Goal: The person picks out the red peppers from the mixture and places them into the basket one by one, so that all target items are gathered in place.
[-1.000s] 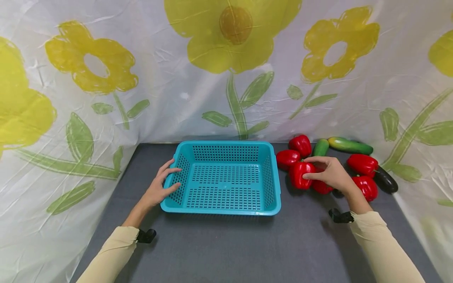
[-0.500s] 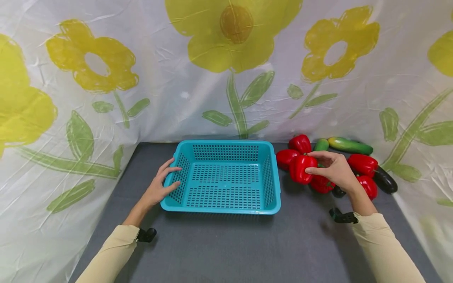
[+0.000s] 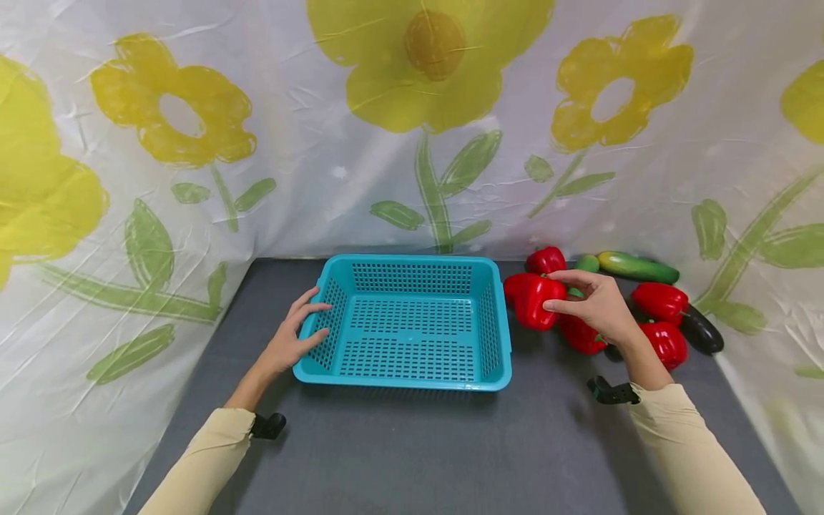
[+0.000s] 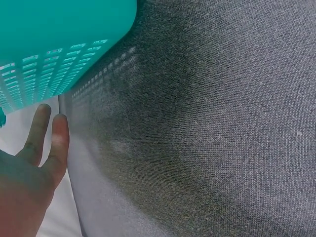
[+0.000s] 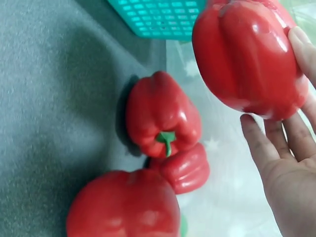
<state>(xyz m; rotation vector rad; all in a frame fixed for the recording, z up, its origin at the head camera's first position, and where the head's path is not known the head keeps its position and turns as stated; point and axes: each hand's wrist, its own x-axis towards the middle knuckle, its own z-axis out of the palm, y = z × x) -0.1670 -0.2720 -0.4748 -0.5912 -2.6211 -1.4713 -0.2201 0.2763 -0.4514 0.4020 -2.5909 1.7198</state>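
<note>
R hand [image 3: 595, 307] pinches a red pepper [image 3: 538, 303] over the desk [image 3: 412, 450], nr other veg [image 3: 656, 299]. L hand [image 3: 288, 345], spread, is at L side of basket [image 3: 405, 384].

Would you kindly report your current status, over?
Right hand gripping red pepper, aloft. Left hand at left rim of blue basket. Second pepper beside basket, possibly in path.

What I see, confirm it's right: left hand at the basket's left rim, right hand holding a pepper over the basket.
Not over the basket: the right hand holds the pepper beside it, to the right, in the head view. The left hand is where you say.
</note>
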